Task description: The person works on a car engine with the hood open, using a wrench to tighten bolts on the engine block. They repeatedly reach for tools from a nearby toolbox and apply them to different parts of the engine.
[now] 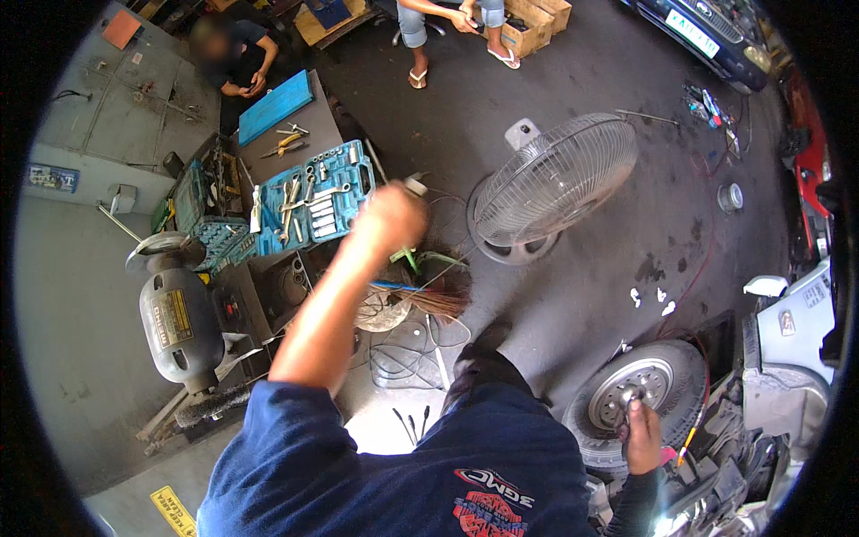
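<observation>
My left hand [394, 219] is stretched out ahead, smeared by motion, its fingers curled. A small pale thing [415, 184] shows at its far side and seems held, but its kind is unclear. Left of that hand lies an open blue socket set case [338, 163] with wrenches [291, 201] and sockets. My right hand [642, 438] is low at the right, closed round a small dark part with a rounded end [632, 395]. Behind it in the view lies a wheel with its tyre [689, 387]; whether they touch I cannot tell.
A floor fan [555, 183] stands ahead. A bench grinder [179, 327] is at left. A broom [438, 302] and cables lie near my feet. Vehicle parts [787, 358] crowd the right. One person [234, 54] is at far left; another person's legs [414, 36] show at the top.
</observation>
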Available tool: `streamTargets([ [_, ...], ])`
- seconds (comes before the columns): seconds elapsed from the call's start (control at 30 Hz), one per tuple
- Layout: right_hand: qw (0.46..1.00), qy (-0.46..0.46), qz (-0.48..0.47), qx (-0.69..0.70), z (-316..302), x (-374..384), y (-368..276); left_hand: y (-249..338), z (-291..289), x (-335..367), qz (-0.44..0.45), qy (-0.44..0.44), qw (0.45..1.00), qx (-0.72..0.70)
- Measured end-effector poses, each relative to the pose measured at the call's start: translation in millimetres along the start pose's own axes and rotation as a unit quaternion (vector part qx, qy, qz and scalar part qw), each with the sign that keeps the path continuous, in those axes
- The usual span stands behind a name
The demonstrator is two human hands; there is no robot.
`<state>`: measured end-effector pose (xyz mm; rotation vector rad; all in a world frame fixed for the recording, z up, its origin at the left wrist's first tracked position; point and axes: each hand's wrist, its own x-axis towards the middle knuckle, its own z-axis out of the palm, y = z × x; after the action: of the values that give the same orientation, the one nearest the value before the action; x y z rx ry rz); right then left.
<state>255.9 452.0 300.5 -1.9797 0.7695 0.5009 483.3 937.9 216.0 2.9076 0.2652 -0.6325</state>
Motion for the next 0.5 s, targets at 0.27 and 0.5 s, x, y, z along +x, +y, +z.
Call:
streamTargets([
  [0.27, 0.991, -0.062, -0.048, -0.106, -8, 0, 27, -284, 0, 128, -0.225, -0.022, 0.962, 0.156],
  [0.5, 0.997, -0.007, 0.047, -0.065, -25, 3, 59, -347, 21, 129, -0.095, -0.148, 0.922, 0.344],
])
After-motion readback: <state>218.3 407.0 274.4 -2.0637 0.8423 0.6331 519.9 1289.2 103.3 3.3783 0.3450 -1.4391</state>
